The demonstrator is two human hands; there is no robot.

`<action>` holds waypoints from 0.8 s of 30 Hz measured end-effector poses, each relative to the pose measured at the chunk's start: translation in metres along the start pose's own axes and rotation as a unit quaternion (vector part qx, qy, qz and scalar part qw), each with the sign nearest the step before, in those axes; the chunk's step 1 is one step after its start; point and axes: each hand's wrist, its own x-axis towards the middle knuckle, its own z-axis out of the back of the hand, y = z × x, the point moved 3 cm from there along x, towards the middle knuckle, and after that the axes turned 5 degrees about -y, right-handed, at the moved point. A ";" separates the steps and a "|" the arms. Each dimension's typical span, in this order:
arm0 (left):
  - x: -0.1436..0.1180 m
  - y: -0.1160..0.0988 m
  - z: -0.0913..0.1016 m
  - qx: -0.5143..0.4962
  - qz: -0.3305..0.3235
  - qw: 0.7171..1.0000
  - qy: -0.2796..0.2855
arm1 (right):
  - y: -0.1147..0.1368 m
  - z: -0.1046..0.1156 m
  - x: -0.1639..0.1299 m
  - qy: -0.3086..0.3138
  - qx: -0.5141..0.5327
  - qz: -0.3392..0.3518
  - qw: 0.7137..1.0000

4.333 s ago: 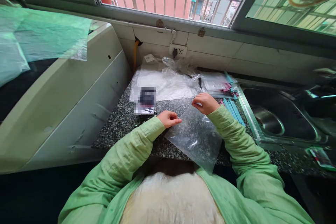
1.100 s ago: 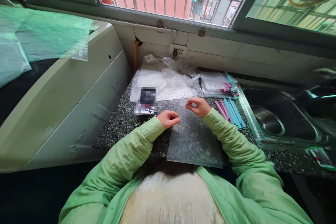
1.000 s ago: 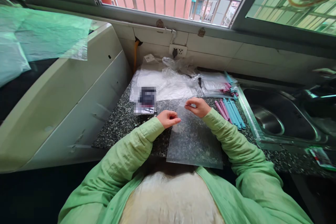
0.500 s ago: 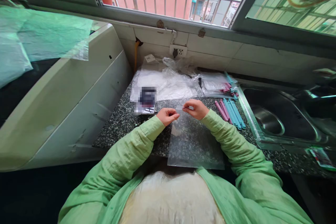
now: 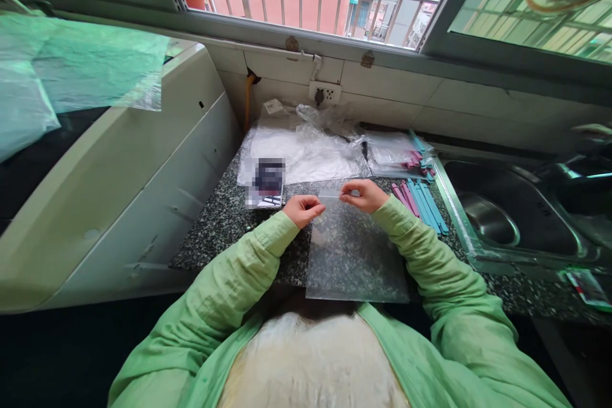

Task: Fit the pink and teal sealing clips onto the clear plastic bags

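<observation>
A clear plastic bag [image 5: 356,255] lies flat on the speckled counter, its lower edge hanging toward my body. My left hand [image 5: 303,209] pinches its top left corner. Along the same top edge, my right hand [image 5: 362,195] is closed on the bag between thumb and fingers, with a stretch of the edge showing between the two hands. Just right of my right hand lie flat pink sticks [image 5: 405,199] and blue sticks [image 5: 429,206], possibly sealing clips, side by side.
Behind my hands a pile of clear plastic bags [image 5: 306,153] covers the back of the counter [image 5: 210,229]. Filled bags [image 5: 392,153] with pink and blue pieces lie beside it. A phone-like object [image 5: 269,185], partly blurred, is at left; a metal sink [image 5: 516,204] at right.
My right hand has slid to the right along the bag's top edge, away from my left hand, so more of the edge shows between them. My left hand has barely moved.
</observation>
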 end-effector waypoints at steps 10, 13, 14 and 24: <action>0.001 0.001 0.000 0.000 0.008 1.000 0.009 | 0.001 -0.002 0.001 -0.067 -0.067 0.046 0.995; 0.002 0.004 0.002 0.008 0.008 1.000 -0.009 | 0.002 -0.002 0.001 -0.058 -0.063 0.049 0.995; 0.002 0.005 0.003 0.006 0.005 1.000 -0.019 | 0.002 -0.002 0.000 -0.054 -0.061 0.050 0.995; 0.003 0.003 0.007 -0.042 -0.014 0.996 -0.071 | 0.013 -0.007 -0.001 -0.027 -0.063 0.058 0.996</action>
